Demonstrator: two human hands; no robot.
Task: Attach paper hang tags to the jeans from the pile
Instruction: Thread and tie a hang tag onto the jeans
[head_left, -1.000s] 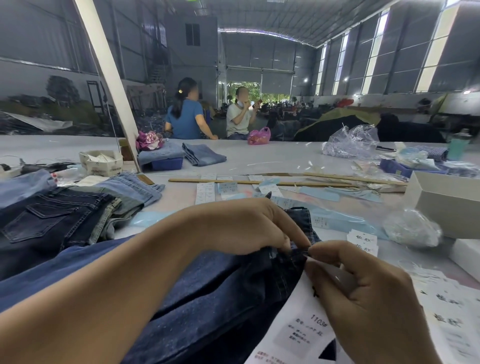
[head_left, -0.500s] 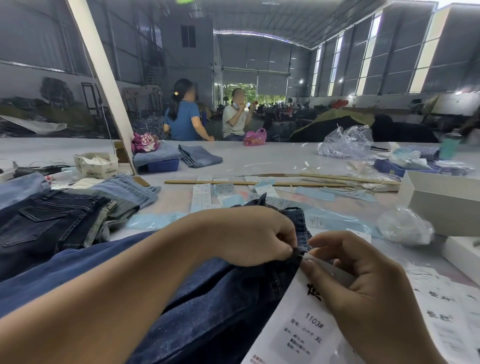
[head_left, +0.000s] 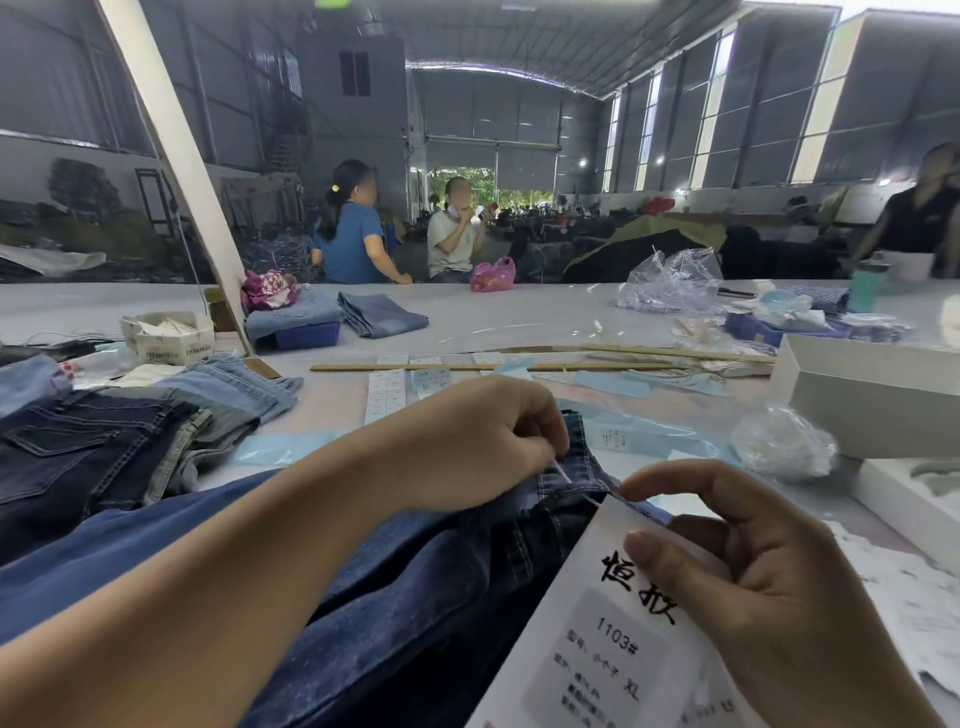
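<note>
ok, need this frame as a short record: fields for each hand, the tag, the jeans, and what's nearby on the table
left hand: pinches a thin white fastener strand at the jeans' waistband
right hand: holds the hang tag, thumb on its face
hang tag: white paper, printed 1103#, its top at the waistband
jeans: dark blue, under both hands
pile: more jeans, left side of table
white box: open, right side

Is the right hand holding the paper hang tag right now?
Yes, the right hand pinches the white hang tag, thumb pressed on its printed face, beside the jeans.
</note>
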